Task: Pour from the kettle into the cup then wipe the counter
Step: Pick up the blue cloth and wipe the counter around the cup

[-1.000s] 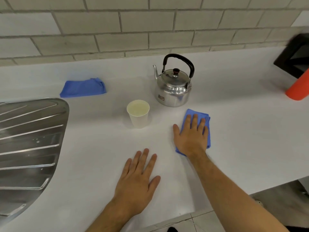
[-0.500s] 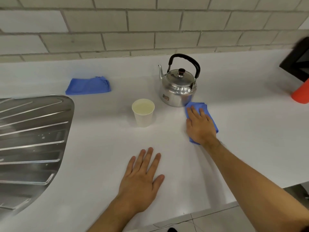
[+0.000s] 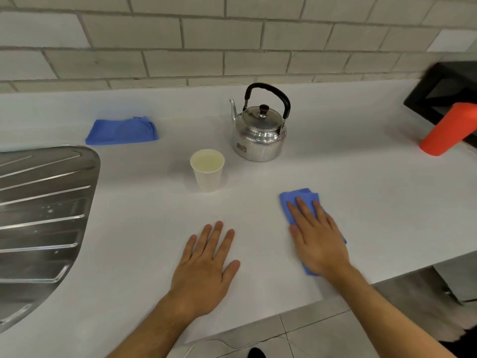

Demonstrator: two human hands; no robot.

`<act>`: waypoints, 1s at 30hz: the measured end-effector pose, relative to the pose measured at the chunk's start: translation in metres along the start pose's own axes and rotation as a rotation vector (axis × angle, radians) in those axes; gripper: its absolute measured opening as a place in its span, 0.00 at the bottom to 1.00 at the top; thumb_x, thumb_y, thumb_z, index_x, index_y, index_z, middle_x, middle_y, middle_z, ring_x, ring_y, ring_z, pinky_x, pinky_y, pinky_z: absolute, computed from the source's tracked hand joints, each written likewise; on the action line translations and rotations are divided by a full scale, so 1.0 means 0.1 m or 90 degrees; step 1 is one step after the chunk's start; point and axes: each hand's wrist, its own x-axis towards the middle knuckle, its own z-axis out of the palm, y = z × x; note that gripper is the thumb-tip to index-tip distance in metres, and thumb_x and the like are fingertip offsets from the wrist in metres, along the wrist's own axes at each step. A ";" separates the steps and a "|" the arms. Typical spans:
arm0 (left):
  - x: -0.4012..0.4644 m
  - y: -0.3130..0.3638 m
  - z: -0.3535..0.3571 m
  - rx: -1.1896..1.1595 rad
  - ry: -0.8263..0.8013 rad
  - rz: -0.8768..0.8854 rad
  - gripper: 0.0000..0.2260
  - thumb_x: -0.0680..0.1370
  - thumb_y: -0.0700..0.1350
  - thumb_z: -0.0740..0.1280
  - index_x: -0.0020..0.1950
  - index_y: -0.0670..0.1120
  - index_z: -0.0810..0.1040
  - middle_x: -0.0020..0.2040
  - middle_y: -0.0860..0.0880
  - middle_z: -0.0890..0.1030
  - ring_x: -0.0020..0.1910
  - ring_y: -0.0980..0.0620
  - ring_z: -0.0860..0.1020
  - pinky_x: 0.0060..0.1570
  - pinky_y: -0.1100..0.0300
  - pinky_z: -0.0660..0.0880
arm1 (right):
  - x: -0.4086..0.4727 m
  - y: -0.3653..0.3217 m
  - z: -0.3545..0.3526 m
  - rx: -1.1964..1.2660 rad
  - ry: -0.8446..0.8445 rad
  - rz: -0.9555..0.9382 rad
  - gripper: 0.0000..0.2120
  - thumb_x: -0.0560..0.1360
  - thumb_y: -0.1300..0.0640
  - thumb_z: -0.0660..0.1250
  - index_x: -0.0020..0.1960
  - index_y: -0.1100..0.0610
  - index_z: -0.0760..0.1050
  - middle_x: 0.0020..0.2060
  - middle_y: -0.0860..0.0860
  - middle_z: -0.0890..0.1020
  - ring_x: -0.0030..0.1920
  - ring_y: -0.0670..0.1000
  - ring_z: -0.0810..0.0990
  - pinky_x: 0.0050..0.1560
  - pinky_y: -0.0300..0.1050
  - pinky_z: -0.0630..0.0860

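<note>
We read this as a kitchen. A white bench (image 3: 335, 177) runs under a pale brick-tiled wall (image 3: 206, 42). Landmark is the metal kettle (image 3: 258, 135): left of it and nearer us sits the ribbed steel drainboard of a sink (image 3: 44, 215), just in front-left a paper cup (image 3: 207, 170), far left a folded blue cloth (image 3: 121, 131). Tiled floor (image 3: 322, 332) shows below the bench edge.

Cup (image 3: 207, 169) left-front of kettle (image 3: 259, 133) on counter (image 3: 361, 192), drainboard (image 3: 44, 215) far left
</note>
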 end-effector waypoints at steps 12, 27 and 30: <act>0.03 -0.01 0.01 -0.033 0.015 -0.004 0.28 0.79 0.63 0.41 0.76 0.58 0.34 0.77 0.55 0.33 0.75 0.55 0.31 0.74 0.53 0.33 | 0.99 -0.60 0.06 0.016 -0.026 -0.039 0.31 0.81 0.39 0.45 0.81 0.50 0.47 0.81 0.48 0.52 0.80 0.58 0.48 0.78 0.56 0.49; -0.50 -0.42 -0.25 -0.382 0.275 -0.168 0.19 0.82 0.37 0.54 0.72 0.45 0.67 0.73 0.50 0.67 0.69 0.63 0.62 0.72 0.67 0.53 | -0.37 -2.00 0.21 0.105 -0.077 -0.316 0.28 0.82 0.43 0.40 0.80 0.47 0.52 0.80 0.42 0.50 0.80 0.51 0.43 0.76 0.49 0.38; -0.55 -0.43 -0.31 -0.367 0.340 -0.198 0.16 0.82 0.37 0.54 0.68 0.41 0.72 0.69 0.46 0.71 0.67 0.57 0.68 0.69 0.72 0.55 | -0.31 -1.94 0.08 0.385 -0.158 -0.287 0.22 0.85 0.52 0.50 0.78 0.47 0.58 0.77 0.39 0.57 0.78 0.42 0.52 0.76 0.37 0.46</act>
